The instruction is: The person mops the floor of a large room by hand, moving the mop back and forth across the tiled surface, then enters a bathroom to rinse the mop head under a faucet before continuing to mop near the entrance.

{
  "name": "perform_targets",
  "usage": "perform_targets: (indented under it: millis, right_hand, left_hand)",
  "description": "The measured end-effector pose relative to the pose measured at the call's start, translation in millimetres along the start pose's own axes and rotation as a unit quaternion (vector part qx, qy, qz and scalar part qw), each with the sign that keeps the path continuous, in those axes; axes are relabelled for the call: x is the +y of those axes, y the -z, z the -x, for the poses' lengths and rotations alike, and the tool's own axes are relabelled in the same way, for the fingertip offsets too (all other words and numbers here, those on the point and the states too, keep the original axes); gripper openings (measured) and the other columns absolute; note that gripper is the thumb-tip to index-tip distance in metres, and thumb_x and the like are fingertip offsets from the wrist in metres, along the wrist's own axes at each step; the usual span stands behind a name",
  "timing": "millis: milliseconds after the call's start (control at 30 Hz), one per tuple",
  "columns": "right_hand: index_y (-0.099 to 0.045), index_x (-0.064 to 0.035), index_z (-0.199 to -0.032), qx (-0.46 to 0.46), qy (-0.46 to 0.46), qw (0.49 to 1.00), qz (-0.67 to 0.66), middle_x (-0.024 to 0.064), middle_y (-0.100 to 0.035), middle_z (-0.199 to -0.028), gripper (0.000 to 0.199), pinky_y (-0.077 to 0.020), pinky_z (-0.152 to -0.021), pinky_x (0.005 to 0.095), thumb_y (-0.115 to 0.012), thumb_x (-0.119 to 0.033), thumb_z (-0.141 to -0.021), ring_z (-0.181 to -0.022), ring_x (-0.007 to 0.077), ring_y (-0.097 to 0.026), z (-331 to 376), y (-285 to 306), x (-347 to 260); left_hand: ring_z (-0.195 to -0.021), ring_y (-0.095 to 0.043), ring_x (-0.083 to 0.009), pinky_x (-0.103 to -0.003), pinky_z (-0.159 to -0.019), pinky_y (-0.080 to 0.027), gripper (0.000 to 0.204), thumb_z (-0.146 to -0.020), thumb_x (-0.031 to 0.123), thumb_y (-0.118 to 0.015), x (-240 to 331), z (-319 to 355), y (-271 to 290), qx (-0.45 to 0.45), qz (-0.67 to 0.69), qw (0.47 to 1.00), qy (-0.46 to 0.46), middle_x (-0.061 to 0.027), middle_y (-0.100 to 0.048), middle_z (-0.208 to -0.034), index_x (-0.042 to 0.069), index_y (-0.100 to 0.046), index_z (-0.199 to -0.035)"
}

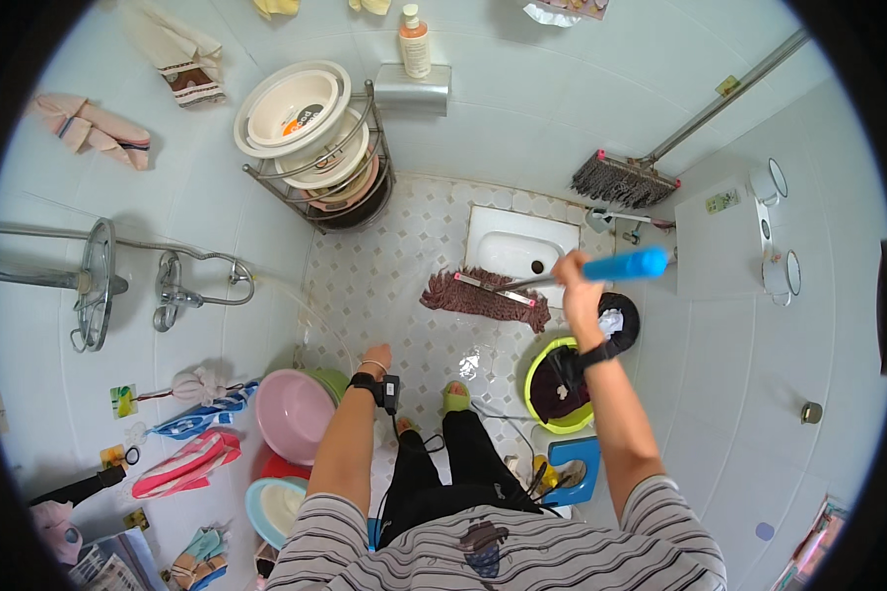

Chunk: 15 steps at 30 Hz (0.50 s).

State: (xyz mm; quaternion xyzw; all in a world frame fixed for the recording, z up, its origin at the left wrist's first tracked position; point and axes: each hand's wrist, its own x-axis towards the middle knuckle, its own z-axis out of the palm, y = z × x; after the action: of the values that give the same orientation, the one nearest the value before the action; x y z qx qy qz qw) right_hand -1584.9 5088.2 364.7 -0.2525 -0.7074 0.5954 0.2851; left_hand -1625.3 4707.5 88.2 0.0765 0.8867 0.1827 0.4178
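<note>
My right hand (576, 276) is wrapped round the handle of a mop, just below its bright blue grip (626, 264). The mop head (488, 301), with shaggy maroon strands, lies on the tiled floor along the near edge of a white squat toilet (493, 234). Part of the handle and toilet is hidden behind my right hand. Low on the left, my left hand (375, 357) has its fingers curled in, with nothing visible in them. It hangs near a pink basin (294, 417), apart from the mop.
A metal rack (375, 148) stacked with basins stands at the back left. A second mop (626, 179) leans in the back right corner. Beside my right forearm is a lime-green bucket (535, 394) with dark cloth, near a blue stool (583, 458). Shower fittings (172, 291) project from the left wall.
</note>
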Motion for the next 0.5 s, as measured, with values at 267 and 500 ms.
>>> perform_targets:
  millis: [267,500]
  right_hand:
    - [-0.040,-0.0046,-0.050,0.048,0.031,0.989,-0.136,0.0013,-0.042,-0.046,0.027,-0.0312,-0.041,0.0222,-0.052,-0.008,-0.074,-0.041,0.0079,-0.038,-10.3,-14.1,-36.4]
    - [-0.039,-0.0034,-0.056,-0.042,-0.100,0.992,-0.071,0.0015,-0.038,-0.051,0.023,-0.0260,-0.042,0.0224,-0.048,-0.006,-0.077,-0.044,0.0086,-0.033,40.9,28.4,-46.1]
  left_hand:
    - [-0.061,-0.055,-0.0318,-0.042,-0.060,-0.043,0.029,-0.085,0.024,-0.037,-26.0,-0.5,-14.3,0.008,0.086,0.996,0.017,-0.0160,-0.057,-0.066,0.002,-0.053,-0.075]
    - [-0.072,-0.059,-0.0331,-0.044,-0.064,-0.046,0.028,-0.081,0.021,-0.041,50.8,17.0,17.9,-0.057,-0.135,0.981,-0.129,-0.0205,-0.061,-0.075,-0.001,-0.057,-0.077]
